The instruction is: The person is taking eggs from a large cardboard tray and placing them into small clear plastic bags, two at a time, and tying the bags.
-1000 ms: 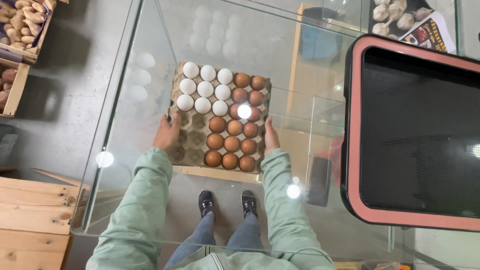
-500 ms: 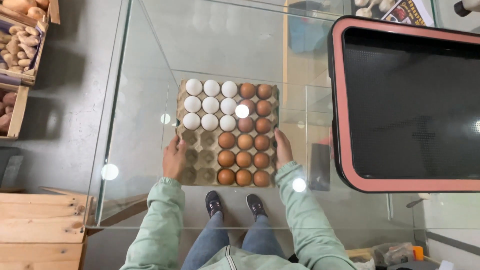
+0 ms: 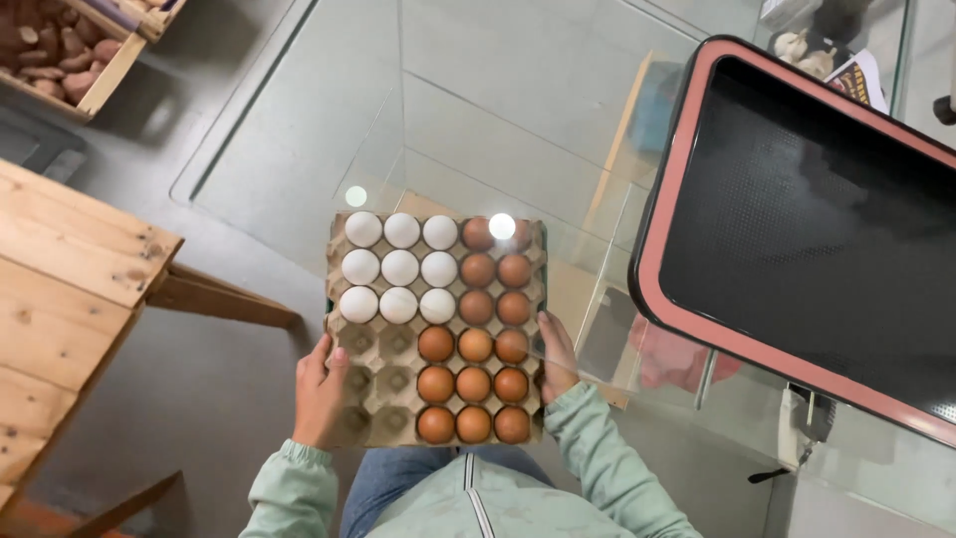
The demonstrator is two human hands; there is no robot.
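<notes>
You're holding a cardboard egg tray [image 3: 383, 384] level in front of your torso, one hand on each side edge. Your left hand [image 3: 321, 394] wraps the left edge near the tray's near corner, fingers curled under, thumb lying on top of the empty cups. Your right hand [image 3: 558, 357] clamps the right edge about midway, thumb over the rim; its fingers are hidden beneath, so you can't tell how they're spread. On the tray: nine white eggs [image 3: 400, 269] in a block at the far left, brown eggs [image 3: 476, 344] filling the right columns from far edge to near edge, empty cups at near left. The far end of the tray sits over the corner of a glass counter [image 3: 518, 110]; whether it touches the glass can't be told. To your right, on the glass, a black panel with a pink rounded frame [image 3: 687, 189], tilted. Beyond it, top right, a printed paper package [image 3: 858, 82], partly cut off. To your left a pale wooden table [image 3: 70, 279]; top left a wooden crate of brown tubers [image 3: 60, 55].
</notes>
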